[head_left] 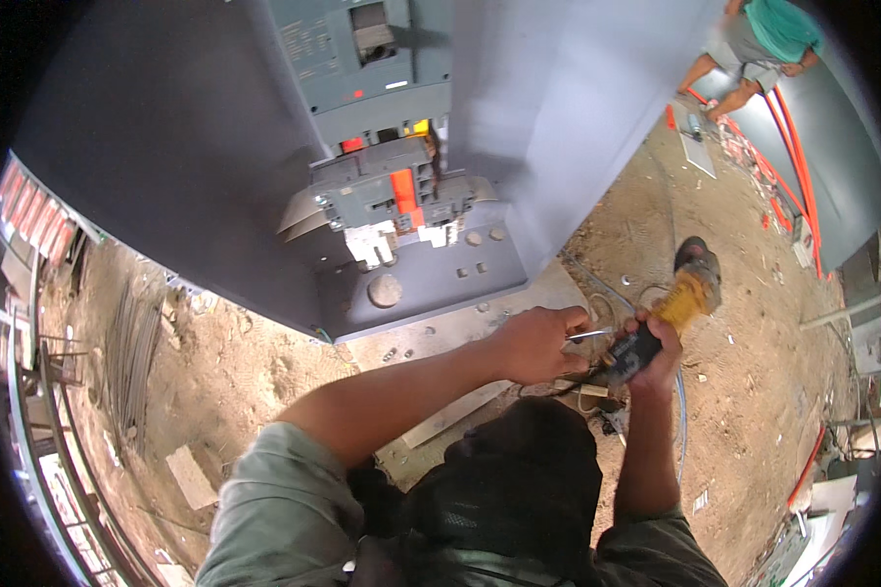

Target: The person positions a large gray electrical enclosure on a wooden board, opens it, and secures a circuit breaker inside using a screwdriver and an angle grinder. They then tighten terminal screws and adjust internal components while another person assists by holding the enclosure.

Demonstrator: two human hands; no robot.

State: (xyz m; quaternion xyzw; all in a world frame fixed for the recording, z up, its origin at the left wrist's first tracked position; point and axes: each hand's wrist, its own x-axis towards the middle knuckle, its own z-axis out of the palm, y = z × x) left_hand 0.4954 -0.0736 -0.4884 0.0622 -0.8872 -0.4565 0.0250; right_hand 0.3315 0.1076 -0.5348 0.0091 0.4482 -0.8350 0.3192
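My right hand (659, 354) is wrapped around the dark rear body of a yellow and black angle grinder (687, 298). Its round dark head points away from me, up and to the right. Close to the grinder's rear end, my left hand (543, 344) is closed, with a thin shiny metal rod (589, 335) sticking out between its fingers toward the grinder. What the rest of that rod looks like is hidden in the hand. I cannot tell whether its tip touches the grinder.
Ahead stands an open grey metal cabinet (426, 313) holding a large circuit breaker (367, 83) and a smaller switch unit (392, 186). At the upper right a person in a green top (783, 29) is beside orange tubes (798, 157). Cables and wood scraps lie on the sandy ground (274, 367).
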